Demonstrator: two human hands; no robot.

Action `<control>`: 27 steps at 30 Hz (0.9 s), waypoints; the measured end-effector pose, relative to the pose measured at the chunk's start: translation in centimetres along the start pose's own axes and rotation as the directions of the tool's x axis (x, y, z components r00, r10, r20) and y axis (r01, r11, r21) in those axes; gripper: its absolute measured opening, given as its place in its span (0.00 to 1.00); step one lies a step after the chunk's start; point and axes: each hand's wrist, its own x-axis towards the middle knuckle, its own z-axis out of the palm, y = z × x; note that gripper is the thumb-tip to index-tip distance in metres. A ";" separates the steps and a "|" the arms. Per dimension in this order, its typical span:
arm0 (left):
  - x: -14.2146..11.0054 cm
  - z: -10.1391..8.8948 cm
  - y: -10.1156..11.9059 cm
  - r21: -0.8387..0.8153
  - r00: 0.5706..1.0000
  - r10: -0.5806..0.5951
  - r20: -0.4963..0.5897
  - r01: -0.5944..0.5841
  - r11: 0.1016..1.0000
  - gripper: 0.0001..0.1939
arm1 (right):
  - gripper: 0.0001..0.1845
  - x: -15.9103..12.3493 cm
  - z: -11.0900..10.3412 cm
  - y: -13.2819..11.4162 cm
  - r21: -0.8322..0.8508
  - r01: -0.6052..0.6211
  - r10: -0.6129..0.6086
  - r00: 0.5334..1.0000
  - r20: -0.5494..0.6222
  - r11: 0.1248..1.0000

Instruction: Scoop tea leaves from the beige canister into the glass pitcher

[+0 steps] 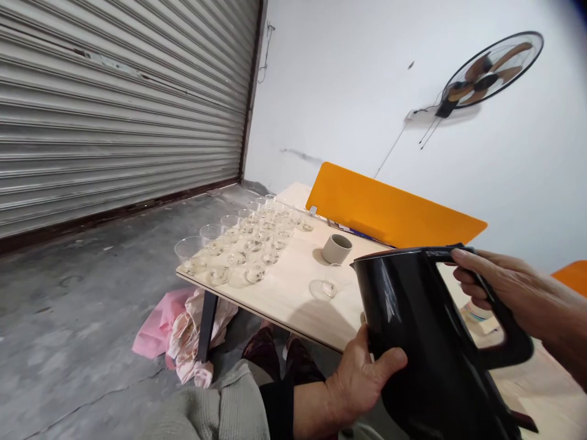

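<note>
A black electric kettle (413, 330) fills the lower right, tilted, with its spout toward the table's middle. My right hand (509, 287) is wrapped round its handle, the thumb on top near the lid. My left hand (355, 376) grips the side of the kettle's body, thumb against the front and fingers mostly hidden. Just left of the spout a clear plastic cup (328, 288) stands on the table. A grey-beige mug (337, 249) sits behind it. Several clear cups (237, 258) with small dark bits at the bottom stand in rows at the table's left end.
The pale wooden table (293, 305) has a dark leg (208, 324). Under it lie pink and cream cloths (160, 324). An orange divider panel (389, 208) runs along the back edge. A wall fan (486, 79) hangs above; a metal shutter (123, 110) stands left.
</note>
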 end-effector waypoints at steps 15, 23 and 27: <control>0.4 -0.9 -0.3 0.011 0.991 -0.060 -0.119 0.062 0.998 0.38 | 0.27 3.6 1.1 1.1 -0.120 -0.144 0.175 0.936 0.305 0.982; 0.2 -0.6 0.2 -0.059 0.995 -0.053 -0.089 0.048 0.997 0.35 | 0.23 3.7 2.3 0.3 -0.155 -0.174 0.213 0.934 0.286 0.973; 0.4 -0.9 0.0 -0.028 0.994 -0.037 -0.105 0.035 0.999 0.36 | 0.24 3.9 1.9 1.1 -0.140 -0.172 0.206 0.938 0.278 0.975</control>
